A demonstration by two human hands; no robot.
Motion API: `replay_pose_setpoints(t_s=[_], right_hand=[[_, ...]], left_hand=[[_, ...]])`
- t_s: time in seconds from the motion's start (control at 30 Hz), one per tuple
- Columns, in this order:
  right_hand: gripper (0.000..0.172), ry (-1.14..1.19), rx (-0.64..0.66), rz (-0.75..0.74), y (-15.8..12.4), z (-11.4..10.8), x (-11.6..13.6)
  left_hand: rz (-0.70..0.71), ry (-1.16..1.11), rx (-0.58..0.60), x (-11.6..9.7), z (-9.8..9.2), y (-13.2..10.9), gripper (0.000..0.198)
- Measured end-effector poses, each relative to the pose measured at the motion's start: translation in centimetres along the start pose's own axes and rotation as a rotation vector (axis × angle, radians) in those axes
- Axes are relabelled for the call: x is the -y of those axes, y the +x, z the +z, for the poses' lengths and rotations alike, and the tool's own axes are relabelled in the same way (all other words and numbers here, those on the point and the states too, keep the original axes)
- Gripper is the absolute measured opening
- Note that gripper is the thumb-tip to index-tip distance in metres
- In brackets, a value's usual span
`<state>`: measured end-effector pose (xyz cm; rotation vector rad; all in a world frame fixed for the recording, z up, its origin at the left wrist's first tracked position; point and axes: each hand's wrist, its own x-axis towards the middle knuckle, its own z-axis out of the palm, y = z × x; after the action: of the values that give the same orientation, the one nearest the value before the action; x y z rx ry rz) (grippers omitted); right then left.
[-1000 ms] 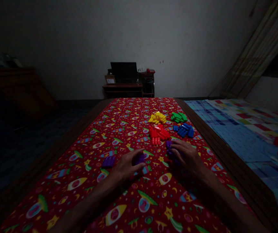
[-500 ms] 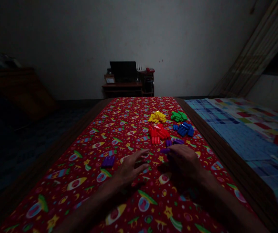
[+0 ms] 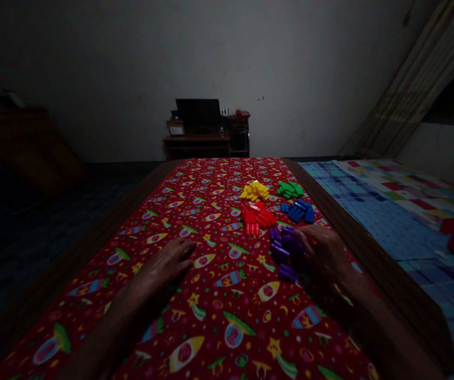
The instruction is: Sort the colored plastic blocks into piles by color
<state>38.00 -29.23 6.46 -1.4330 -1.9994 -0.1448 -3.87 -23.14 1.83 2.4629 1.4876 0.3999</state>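
My right hand [image 3: 325, 250] is at the right side of the purple plastic blocks [image 3: 280, 252], its fingers curled against one purple block in the pile. The undersides of those fingers and the thumb are hidden. A separate purple block [image 3: 286, 272] lies just nearer to me. Over the red rocket-print tablecloth [image 3: 227, 295], my left hand [image 3: 167, 261] is low on the left, fingers stretched rightward and the thumb apart from them. No block shows between them, and what is under its palm is hidden.
Beyond the purple blocks lie piles of red blocks [image 3: 256, 216], blue blocks [image 3: 299, 211], yellow blocks [image 3: 255, 191] and green blocks [image 3: 290, 190]. A desk with a dark monitor [image 3: 198, 115] stands at the wall. To the right is a bed with a checked cover [image 3: 369, 211].
My left hand has moved left, over where a lone purple block lay, which no longer shows. My right hand has moved slightly right, and more purple blocks now show beside it.
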Motion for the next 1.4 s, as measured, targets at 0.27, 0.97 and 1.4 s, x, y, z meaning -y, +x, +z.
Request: replay_pose_setpoints(t_s=[0.27,0.97,1.4], right_hand=[[0.017,-0.125,0.615,0.174,-2.7,-3.0,-0.4],[0.025,0.031,0.314,-0.031,-3.5,-0.5,2.4],[0.034,0.096,0.177,-0.560,-2.3,4.2,11.4]], left_hand=[[-0.063,-0.042,0.036,-1.8,-1.1,0.4,0.045],[-0.121,-0.311,-0.122,-7.2,-1.2,0.8,0.044],[-0.134,-1.177,0.098,-14.4,4.1,-1.2,0.070]])
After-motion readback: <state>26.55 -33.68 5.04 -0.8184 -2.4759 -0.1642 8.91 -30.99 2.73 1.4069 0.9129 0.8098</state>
